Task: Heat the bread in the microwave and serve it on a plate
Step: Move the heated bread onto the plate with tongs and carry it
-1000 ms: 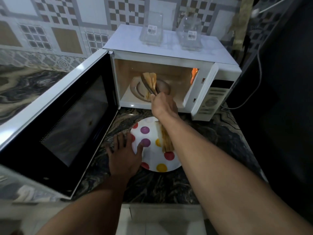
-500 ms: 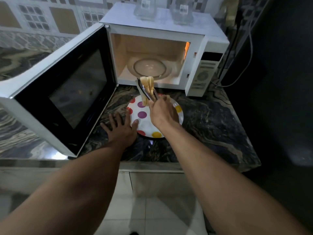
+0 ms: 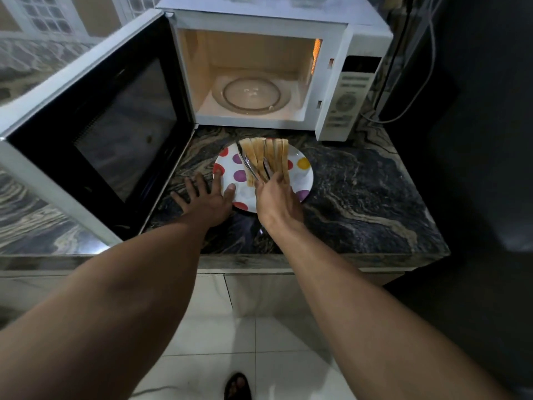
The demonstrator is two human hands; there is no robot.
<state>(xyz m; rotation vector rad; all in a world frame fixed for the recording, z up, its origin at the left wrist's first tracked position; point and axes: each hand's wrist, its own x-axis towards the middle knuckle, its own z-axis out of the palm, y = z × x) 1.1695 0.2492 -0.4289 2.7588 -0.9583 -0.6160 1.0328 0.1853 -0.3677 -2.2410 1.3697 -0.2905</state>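
A white plate [image 3: 302, 176] with coloured dots sits on the dark marble counter just in front of the microwave [image 3: 354, 47]. Several slices of bread [image 3: 266, 158] stand on edge over the plate. Metal tongs [image 3: 249, 164] clamp the left slices, and my right hand [image 3: 275, 197] grips the tongs' handles. My left hand [image 3: 206, 194] lies flat on the counter, fingers spread, thumb and fingertips touching the plate's left rim. The microwave is lit inside and its glass turntable [image 3: 251, 95] is bare.
The microwave door [image 3: 95, 119] swings wide open to the left, over the counter. A cable [image 3: 409, 90] hangs behind the microwave on the right. The counter [image 3: 360, 203] ends in a front edge below the plate, with white floor tiles and a foot beneath.
My right hand carried the bread in the tongs out of the microwave and down onto the plate beside the other slices. My left hand stayed at the plate's rim.
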